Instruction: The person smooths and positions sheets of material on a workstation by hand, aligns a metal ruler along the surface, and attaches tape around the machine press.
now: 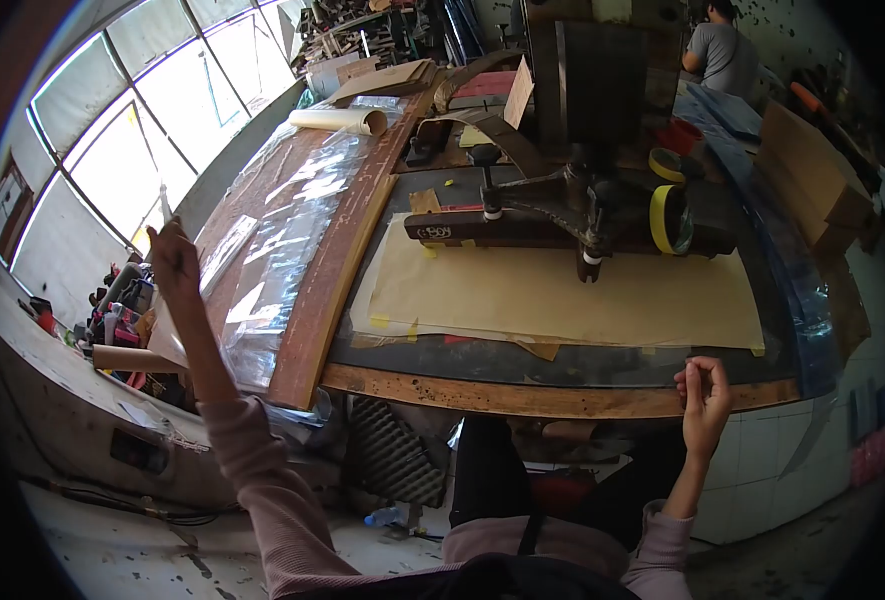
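Note:
My left hand (pixel 174 262) is raised at the left, beside the plastic-covered board, with its fingers closed. A thin pale strip (pixel 165 200) sticks up from them against the window; its kind is unclear. My right hand (pixel 703 398) is at the front edge of the worktable, fingers pinched together. Something faint and see-through seems to lie by its fingertips, too indistinct to name. Beyond it, tan paper sheets (pixel 562 295) lie flat on the dark table surface (pixel 602 365). The dark bar (pixel 562 232) of a press-like machine crosses their far side.
Clear plastic film (pixel 307 240) covers a brown board (pixel 307 345) on the left, with a paper roll (pixel 340 121) at its far end. Yellow tape rolls (pixel 670 219) hang on the machine. A cardboard box (pixel 812 165) stands right. Another person (pixel 727 55) is at the back right.

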Tool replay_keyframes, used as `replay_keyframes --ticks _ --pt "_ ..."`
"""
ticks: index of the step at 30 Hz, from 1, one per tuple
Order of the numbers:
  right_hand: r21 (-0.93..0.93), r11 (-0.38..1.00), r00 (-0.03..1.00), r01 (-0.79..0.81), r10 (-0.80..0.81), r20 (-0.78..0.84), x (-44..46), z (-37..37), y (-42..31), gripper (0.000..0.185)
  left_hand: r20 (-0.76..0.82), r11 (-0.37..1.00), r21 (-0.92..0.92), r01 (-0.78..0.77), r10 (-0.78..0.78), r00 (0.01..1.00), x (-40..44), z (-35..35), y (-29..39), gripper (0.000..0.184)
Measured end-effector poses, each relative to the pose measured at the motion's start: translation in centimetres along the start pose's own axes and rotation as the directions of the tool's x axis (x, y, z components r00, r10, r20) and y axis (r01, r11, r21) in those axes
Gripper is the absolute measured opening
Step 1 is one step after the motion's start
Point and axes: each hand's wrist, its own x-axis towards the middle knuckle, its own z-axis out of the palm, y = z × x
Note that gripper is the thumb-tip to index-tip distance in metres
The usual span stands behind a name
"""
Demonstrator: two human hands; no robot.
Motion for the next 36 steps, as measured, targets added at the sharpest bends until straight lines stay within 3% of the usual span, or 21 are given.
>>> replay_keyframes --ticks 1,2,3,4,5,6,7,9,11,13,15,17,19,21,24,27,33,36 --pt "0.005 1.0 1.0 0.007 -0.007 0.006 0.1 0.0 0.2 0.011 -0.025 0.999 -0.031 0.007 -0.007 1.0 -1.6 -0.8 -2.2 0.021" --pt "-0.02 0.999 0.999 0.032 -0.032 0.021 0.1 -0.1 0.4 0.01 -0.048 0.994 0.088 -0.061 0.066 0.997 -3.7 -0.9 -5.7 0.023" --pt "-0.008 1.0 1.0 0.015 -0.015 0.01 0.2 0.0 -0.1 0.01 -0.048 0.998 0.037 -0.042 0.044 0.998 -5.9 -1.0 -8.7 0.025" --pt "0.002 1.0 1.0 -0.003 0.003 0.0 0.1 0.4 -1.2 0.009 0.125 0.993 -0.112 -0.022 0.036 0.991 -7.8 -2.1 -12.2 0.028" --pt "0.01 1.0 1.0 -0.02 0.02 -0.011 0.1 0.5 -2.0 0.009 0.117 0.996 -0.077 -0.049 0.058 0.991 -10.8 -4.5 -13.6 0.031" --pt "0.021 1.0 1.0 0.006 -0.006 0.015 0.1 0.4 -2.1 0.011 0.025 0.982 -0.143 -0.12 0.125 0.992 -12.9 -0.6 -19.9 0.04" --pt "0.059 0.998 0.997 -0.008 0.004 0.08 0.0 0.2 -2.2 0.011 0.027 0.981 -0.145 -0.131 0.137 0.99 -15.2 -1.9 -22.6 0.043" --pt "0.128 0.991 0.98 -0.047 0.02 0.2 -0.1 -0.4 -2.3 0.013 -0.003 0.994 -0.049 -0.099 0.099 0.995 -18.7 -1.4 -28.2 0.043" --pt "0.158 0.987 0.934 -0.002 -0.055 0.354 -0.4 -0.4 -2.3 0.016 0.046 0.945 0.322 0.06 -0.08 0.996 -21.3 -1.9 -32.0 0.038" --pt "0.18 0.983 0.912 -0.023 -0.054 0.407 -1.1 1.0 -3.9 0.015 -0.002 0.842 0.528 0.112 -0.13 0.991 -24.0 -2.2 -36.0 0.041" --pt "0.185 0.982 0.866 0.036 -0.123 0.485 -1.8 2.8 -5.0 0.02 0.031 0.711 0.662 0.237 -0.343 0.939 -27.4 -4.6 -38.6 0.05" --pt "0.193 0.962 0.768 0.195 -0.272 0.58 -2.4 4.8 -7.1 0.04 -0.199 0.426 0.802 0.419 -0.471 0.859 -32.4 -5.8 -40.6 0.049" --pt "0.279 0.912 0.646 0.301 -0.41 0.644 -4.0 7.0 -8.2 0.055 -0.377 0.175 0.828 0.532 -0.53 0.76 -35.8 -5.6 -42.2 0.05" --pt "0.353 0.887 0.569 0.298 -0.462 0.681 -6.6 8.7 -9.4 0.049 -0.408 0.065 0.847 0.527 -0.555 0.725 -37.1 -4.5 -43.3 0.051" --pt "0.452 0.892 0.338 0.018 -0.431 0.836 -9.0 9.3 -9.9 0.032 -0.382 -0.007 0.883 0.469 -0.591 0.71 -37.0 -2.9 -43.8 0.053" --pt "0.356 0.872 0.622 0.335 -0.488 0.612 -12.1 9.6 -9.9 0.027 -0.329 -0.045 0.921 0.387 -0.624 0.709 -36.6 -1.3 -44.2 0.055" --pt "0.288 0.93 0.745 0.23 -0.358 0.563 -12.9 8.2 -8.8 0.02 -0.132 -0.048 0.989 0.143 -0.732 0.669 -34.6 2.0 -44.4 0.059" --pt "0.215 0.949 0.784 0.232 -0.313 0.535 -11.0 5.6 -7.4 0.018 0.037 0.049 0.999 0.011 -0.862 0.505 -31.2 4.1 -42.8 0.06"
